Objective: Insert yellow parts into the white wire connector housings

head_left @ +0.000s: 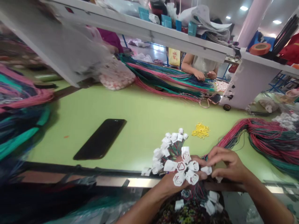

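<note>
Basically L hand point(168, 180) holds wht connectors point(181, 166), palm hidden behind 'em

White connectors point(179, 179), pale green table point(149, 109)
Wires point(263, 130) at right: pinkish red and dark green; the bits point(200, 130) are bright yellow, the phone point(100, 140) black, the tape roll point(260, 49) orange, the pillar point(254, 23) pale pink, the lap cloth point(191, 214) dark, mottled with green and dull red.

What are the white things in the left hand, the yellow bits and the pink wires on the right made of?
White things: probably hard plastic, fairly matte; ends look moulded and hollow.
Yellow bits: maybe plastic, brightly coloured; too small to be sure.
Pink wires: likely plastic-coated, being thin, bendy, evenly coloured; finish unclear.
</note>
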The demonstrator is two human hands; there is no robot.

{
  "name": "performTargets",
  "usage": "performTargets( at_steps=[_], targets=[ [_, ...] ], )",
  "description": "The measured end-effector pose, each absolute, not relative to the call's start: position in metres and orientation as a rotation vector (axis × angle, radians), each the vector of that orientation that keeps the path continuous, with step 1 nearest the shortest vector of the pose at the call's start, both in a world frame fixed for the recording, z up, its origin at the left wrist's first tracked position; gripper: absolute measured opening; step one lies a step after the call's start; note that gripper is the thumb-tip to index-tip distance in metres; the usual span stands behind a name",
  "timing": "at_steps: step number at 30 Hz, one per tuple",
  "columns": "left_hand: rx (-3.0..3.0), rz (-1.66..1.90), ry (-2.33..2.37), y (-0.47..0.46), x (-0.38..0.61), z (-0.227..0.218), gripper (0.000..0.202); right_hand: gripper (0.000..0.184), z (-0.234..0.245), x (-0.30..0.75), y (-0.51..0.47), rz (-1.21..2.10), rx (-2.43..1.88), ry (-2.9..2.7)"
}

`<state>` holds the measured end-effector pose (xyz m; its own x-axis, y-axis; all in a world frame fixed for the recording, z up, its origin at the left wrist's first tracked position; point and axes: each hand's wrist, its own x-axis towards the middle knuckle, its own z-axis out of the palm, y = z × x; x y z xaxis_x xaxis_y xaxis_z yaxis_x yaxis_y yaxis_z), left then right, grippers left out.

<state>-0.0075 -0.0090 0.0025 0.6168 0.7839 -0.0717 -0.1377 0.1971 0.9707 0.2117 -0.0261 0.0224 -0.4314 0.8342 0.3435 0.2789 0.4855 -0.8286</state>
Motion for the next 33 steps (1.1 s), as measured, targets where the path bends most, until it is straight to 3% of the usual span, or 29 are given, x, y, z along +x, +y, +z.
performTargets(
  at_steps=[2,5,18,27,30,33],
  targets=[
    [1.221,0.787,0.7,-0.009,-0.008,0.003,0.025,0.009,0.011,0.22,-0.009,0.905,-1.103,-1.916],
    [1.108,0.833,0.791,-0.011,-0.007,-0.005,0.03,0.011,-0.008,0.231,0.017,0.644,-1.485,-2.003],
    [1.079,0.898,0.793,-0.014,-0.005,-0.017,0.029,0.009,-0.032,0.221,0.057,0.54,-1.672,-1.989],
    [0.988,0.921,0.864,-0.015,-0.004,-0.012,0.03,0.012,-0.026,0.222,0.045,0.868,-1.464,-1.845],
    [0.92,0.951,0.929,-0.014,-0.002,-0.012,0.033,0.024,-0.017,0.221,0.032,1.139,-1.372,-1.699],
    [0.859,1.007,0.938,-0.012,0.001,-0.01,0.031,0.023,-0.007,0.216,0.018,1.447,-1.203,-1.451]
  ],
)
